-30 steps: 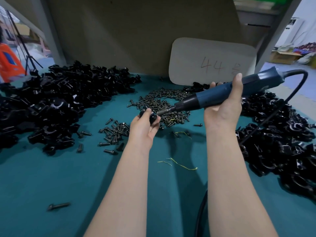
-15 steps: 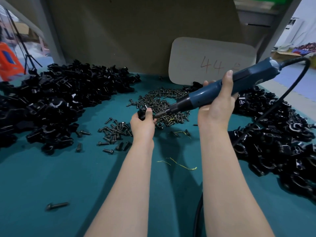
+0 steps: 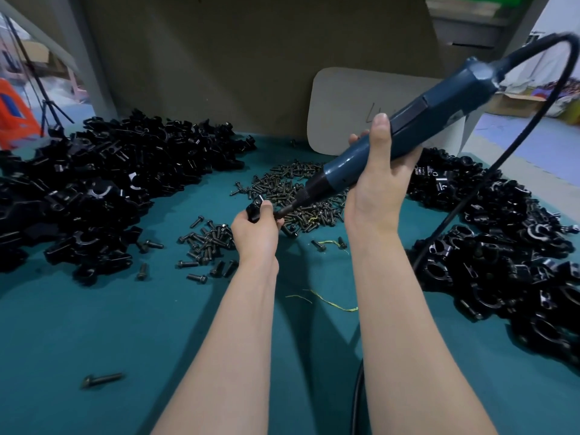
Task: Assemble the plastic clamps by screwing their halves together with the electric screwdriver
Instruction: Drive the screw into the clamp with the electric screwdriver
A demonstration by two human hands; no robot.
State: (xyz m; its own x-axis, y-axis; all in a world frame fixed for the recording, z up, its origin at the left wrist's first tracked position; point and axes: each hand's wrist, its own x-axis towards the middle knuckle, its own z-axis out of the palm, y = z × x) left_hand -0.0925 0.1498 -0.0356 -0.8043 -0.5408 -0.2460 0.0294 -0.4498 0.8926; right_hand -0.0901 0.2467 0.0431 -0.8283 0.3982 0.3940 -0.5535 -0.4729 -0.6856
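Black plastic clamp [image 3: 255, 210] sits pinched in the left hand [image 3: 255, 232] above the bench [image 3: 94, 324]; right hand [image 3: 378, 186] fingers wrap the blue screwdriver [image 3: 398, 130], its tip at the clamp.

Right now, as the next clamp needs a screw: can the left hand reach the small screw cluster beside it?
Likely not yet: the left hand grips a clamp at the screwdriver tip. The path to the screw cluster looks free.
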